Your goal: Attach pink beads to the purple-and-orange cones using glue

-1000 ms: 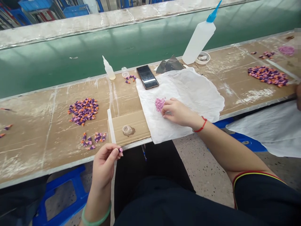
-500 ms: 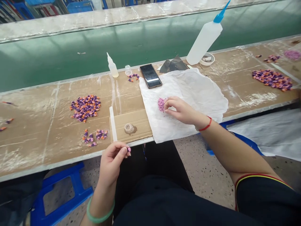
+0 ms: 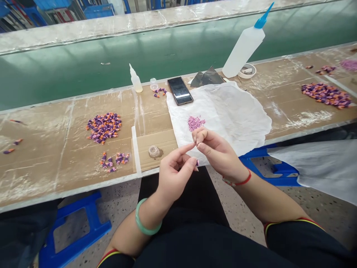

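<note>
Grip of left hand [image 3: 175, 178], purple piece [image 3: 197, 162] under fingers [image 3: 190, 163], axis hidden

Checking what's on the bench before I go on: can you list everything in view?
pink beads: one small heap, pink, on the tissue
tissue sheet: one, white, on the bench
small pieces: five heaps, purple and orange, along the bench
phone: one, black, behind the tissue
squeeze bottle: one, white with blue nozzle, at the bench's back edge
small bottle: one, translucent, at the back edge
jar: one, clear, beside the small bottle
bench: one, brown cardboard top, in front
belt: one, green, behind the bench
stools: two, blue, below the bench
left hand: one, green bangle, beside the right hand
right hand: one, red bracelet, fingers pinched together
</note>
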Demonstrator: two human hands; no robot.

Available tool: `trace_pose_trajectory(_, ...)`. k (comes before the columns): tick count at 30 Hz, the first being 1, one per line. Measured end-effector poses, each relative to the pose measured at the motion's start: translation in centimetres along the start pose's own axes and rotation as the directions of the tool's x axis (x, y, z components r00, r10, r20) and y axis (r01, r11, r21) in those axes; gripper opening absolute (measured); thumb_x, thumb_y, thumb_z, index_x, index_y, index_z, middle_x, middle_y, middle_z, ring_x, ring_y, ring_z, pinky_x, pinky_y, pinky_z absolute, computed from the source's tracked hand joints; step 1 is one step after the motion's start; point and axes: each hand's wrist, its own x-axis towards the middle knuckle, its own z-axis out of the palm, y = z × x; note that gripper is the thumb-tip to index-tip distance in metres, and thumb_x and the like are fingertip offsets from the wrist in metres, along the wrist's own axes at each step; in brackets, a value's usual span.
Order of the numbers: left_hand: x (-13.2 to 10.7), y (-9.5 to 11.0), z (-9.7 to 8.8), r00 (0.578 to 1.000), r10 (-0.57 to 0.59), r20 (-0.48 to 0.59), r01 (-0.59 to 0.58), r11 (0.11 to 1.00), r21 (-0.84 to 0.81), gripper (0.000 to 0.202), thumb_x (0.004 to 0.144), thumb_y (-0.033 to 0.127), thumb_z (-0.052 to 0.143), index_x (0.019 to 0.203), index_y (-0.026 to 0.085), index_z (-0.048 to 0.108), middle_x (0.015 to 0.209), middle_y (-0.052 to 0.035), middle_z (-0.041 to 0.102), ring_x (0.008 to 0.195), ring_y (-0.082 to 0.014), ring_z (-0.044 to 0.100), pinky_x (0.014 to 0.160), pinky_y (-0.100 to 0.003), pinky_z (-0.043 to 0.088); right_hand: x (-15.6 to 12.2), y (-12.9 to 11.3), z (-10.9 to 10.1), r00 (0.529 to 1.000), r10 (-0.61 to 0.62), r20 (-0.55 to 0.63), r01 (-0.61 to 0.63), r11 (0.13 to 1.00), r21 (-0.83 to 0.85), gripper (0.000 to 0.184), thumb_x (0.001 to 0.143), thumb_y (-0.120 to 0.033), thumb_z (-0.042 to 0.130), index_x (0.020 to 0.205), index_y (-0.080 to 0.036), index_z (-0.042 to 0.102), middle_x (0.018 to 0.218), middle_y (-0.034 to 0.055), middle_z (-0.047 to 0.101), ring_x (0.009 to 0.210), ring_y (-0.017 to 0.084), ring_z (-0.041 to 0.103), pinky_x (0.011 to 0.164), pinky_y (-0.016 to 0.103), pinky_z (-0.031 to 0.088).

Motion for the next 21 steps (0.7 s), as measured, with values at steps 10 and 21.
trace_pose_trajectory(10, -1.1, 0.0, -0.9, 0.999, -0.044, -0.020, 0.043, 0.999, -0.016, 0.017, 0.080, 0.031, 0.076, 0.092, 0.019, 0.074, 0.057, 0.0017, 0.063, 0.051, -0.0116, 0.059, 0.052, -0.024, 0.049, -0.5, 0.1, 0.4, 0.900, -0.429, 0.078, 0.418, 0.797, -0.437, 0.017, 0.093, -0.016, 0.056, 0.098, -0.031, 0.063, 0.104, 0.0058, 0.063, 0.100, 0.025, 0.058, 0.086, 0.047, 0.050)
trace_pose_trajectory(21, -1.1, 0.5, -1.2, 0.993, -0.111, -0.039, 0.110, 0.993, -0.045, 0.012, 0.077, 0.027, 0.073, 0.079, 0.014, 0.073, 0.058, 0.0000, 0.065, 0.050, -0.0091, 0.057, 0.050, -0.020, 0.046, -3.0, 0.7, 4.0, 0.968, 0.197, -0.152, -0.118, 0.900, 0.419, 0.021, 0.082, -0.039, 0.077, 0.075, -0.022, 0.066, 0.111, 0.0050, 0.059, 0.080, 0.015, 0.058, 0.067, 0.031, 0.053)
